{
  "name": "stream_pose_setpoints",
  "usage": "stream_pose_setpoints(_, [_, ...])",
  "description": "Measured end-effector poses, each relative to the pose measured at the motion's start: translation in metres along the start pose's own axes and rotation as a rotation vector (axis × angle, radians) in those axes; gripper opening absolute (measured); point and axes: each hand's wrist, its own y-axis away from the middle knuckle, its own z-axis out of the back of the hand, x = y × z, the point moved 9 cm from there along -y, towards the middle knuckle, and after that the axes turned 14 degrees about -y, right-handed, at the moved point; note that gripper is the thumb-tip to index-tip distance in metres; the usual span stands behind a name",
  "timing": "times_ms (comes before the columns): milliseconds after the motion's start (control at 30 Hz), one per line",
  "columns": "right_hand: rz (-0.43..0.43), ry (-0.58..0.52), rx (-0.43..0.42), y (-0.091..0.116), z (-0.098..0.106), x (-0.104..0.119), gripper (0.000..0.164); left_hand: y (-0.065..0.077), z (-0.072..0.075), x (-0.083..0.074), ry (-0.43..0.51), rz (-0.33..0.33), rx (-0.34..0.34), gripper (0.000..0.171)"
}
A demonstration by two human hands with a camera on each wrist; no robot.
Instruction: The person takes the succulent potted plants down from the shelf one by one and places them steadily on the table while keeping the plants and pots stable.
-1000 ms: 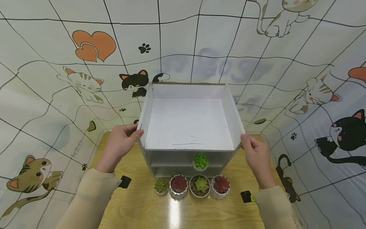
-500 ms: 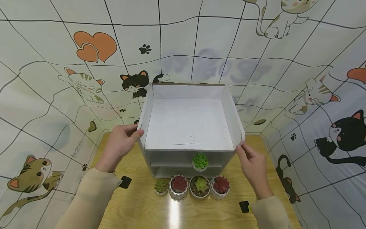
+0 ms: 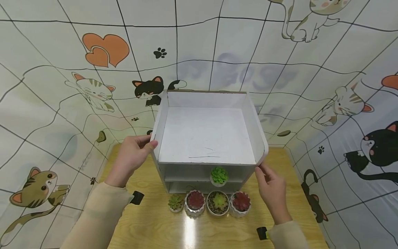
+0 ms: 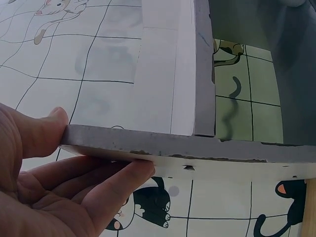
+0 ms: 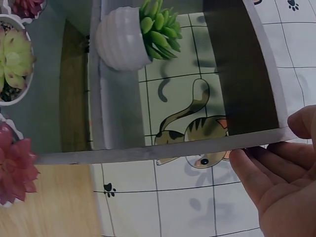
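A white tabletop shelf with an open top tray and two lower levels stands on the wooden table. My left hand grips the edge of its left side panel, thumb on the front edge and fingers along the outer face. At the lower front of the right side panel, my right hand holds the edge between thumb and fingers. On the middle level, towards the right, sits a bright green potted succulent in a white ribbed pot, also visible in the right wrist view.
Before the shelf stand a small green succulent, a dark red one, a yellow-green one and another red one. Cat-patterned cloth surrounds the wooden table.
My right hand has slid down and forward along the right side panel's edge, towards its lower front corner. The left hand and the shelf stay where they were.
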Motion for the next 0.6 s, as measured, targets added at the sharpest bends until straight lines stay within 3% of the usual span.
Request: stream_pose_setpoints(600, [0.069,0.013,-0.110,0.034,-0.009,-0.028,0.024,0.000,0.000,0.005,0.014,0.028,0.010,0.044])
